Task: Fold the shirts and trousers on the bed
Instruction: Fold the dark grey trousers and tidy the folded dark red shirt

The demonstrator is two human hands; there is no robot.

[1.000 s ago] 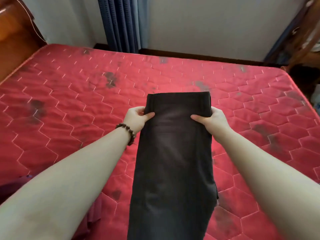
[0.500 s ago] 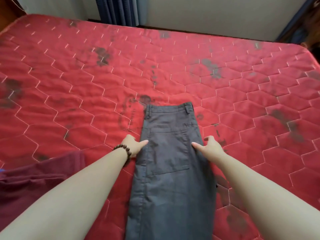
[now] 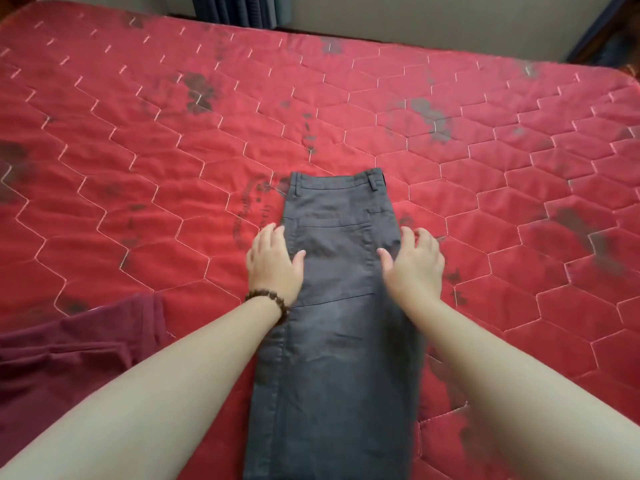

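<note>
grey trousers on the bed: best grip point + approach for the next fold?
Probably the waistband end of the grey trousers. They lie flat on the red mattress, legs already doubled lengthwise, waistband at the far end. Pinch both waistband corners from the outer sides, left hand and right hand each already at an edge; the stiff band with belt loops should hold shape when lifted back.

The trousers lie flat on the bed, near its middle, waistband at the far end and legs running toward the person. The left hand rests at the trousers' left edge, the right hand at their right edge, level with each other. A shirt lies on the bed left of the trousers, apart from them. Curtains hang behind the bed's far side.
</note>
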